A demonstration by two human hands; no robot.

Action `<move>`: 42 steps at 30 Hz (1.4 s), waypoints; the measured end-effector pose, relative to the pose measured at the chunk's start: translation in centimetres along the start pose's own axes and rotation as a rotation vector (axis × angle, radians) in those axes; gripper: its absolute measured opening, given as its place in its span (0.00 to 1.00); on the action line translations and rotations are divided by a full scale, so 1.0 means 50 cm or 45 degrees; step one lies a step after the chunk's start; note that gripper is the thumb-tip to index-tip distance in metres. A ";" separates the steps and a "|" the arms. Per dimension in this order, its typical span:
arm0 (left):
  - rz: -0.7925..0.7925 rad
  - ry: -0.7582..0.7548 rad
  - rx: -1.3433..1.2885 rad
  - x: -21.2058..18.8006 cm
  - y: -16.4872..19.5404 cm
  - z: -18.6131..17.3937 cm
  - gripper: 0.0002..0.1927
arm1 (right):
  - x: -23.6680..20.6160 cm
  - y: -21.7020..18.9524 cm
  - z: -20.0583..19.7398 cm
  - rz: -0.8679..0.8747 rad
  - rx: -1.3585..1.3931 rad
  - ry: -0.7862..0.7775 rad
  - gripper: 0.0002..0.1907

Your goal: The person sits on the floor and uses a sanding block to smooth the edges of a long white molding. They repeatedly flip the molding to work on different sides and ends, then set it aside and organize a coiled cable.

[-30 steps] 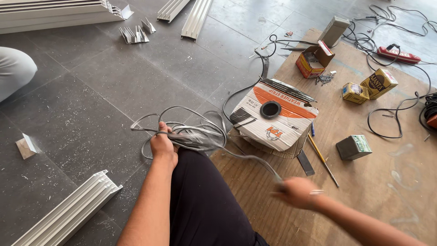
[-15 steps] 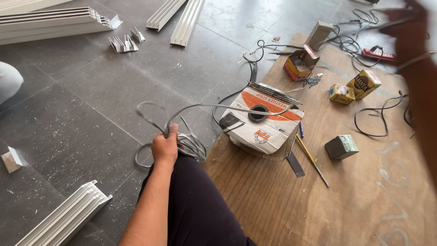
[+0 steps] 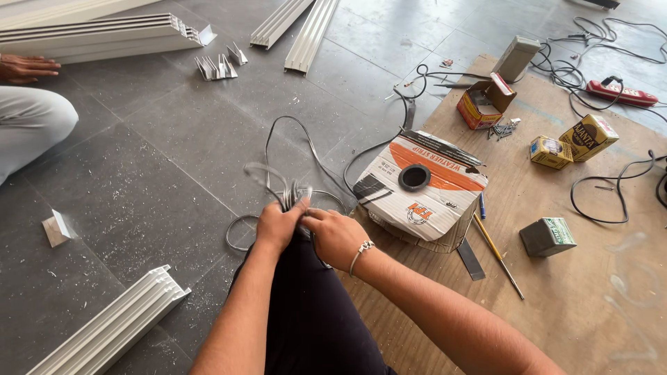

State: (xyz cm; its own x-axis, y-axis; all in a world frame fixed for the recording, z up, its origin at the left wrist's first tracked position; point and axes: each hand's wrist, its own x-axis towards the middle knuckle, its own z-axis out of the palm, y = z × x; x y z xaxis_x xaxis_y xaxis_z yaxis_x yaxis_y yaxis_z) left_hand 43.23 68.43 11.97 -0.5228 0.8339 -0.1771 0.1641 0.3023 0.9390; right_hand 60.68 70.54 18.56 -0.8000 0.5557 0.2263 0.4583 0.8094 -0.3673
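Observation:
My left hand (image 3: 278, 223) grips a bundle of looped grey strip (image 3: 283, 186) just above my dark-trousered knee (image 3: 313, 305). My right hand (image 3: 335, 236), with a bracelet at the wrist, is closed on the same bundle from the right, touching the left hand. The strip runs in loose loops over the grey floor and leads to a white and orange cardboard box (image 3: 421, 187) with a round hole on top, lying at the edge of a plywood sheet (image 3: 597, 298).
White aluminium channel lengths lie at the far left (image 3: 104, 35), far middle (image 3: 306, 28) and near left (image 3: 111, 326). Small boxes (image 3: 587, 137), scattered screws (image 3: 505, 128), a pencil (image 3: 497, 253), black cables and a red power strip (image 3: 618, 92) sit on the plywood. Another person's knee and hand (image 3: 28, 67) are at left.
My right hand has come back from the far right and now grips the strip bundle beside my left hand. The view has shifted slightly, and the loops are gathered higher.

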 end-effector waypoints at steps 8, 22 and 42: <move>0.037 0.028 -0.096 -0.037 0.006 -0.005 0.15 | 0.036 0.188 0.027 0.633 1.001 -0.040 0.22; 0.125 0.160 0.147 -0.008 -0.029 0.001 0.17 | 0.210 0.267 0.233 0.692 0.131 0.118 0.32; 0.023 0.152 -0.001 -0.002 -0.022 0.001 0.17 | -0.168 0.361 -0.136 0.916 0.015 -0.508 0.19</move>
State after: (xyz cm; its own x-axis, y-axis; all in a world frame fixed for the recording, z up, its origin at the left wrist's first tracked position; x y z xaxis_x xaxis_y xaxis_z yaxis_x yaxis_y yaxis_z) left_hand 43.15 68.05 10.94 -0.6156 0.7782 -0.1241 0.1739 0.2877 0.9418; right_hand 78.32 81.78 16.18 -0.3911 0.8265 -0.4049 0.9090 0.2780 -0.3106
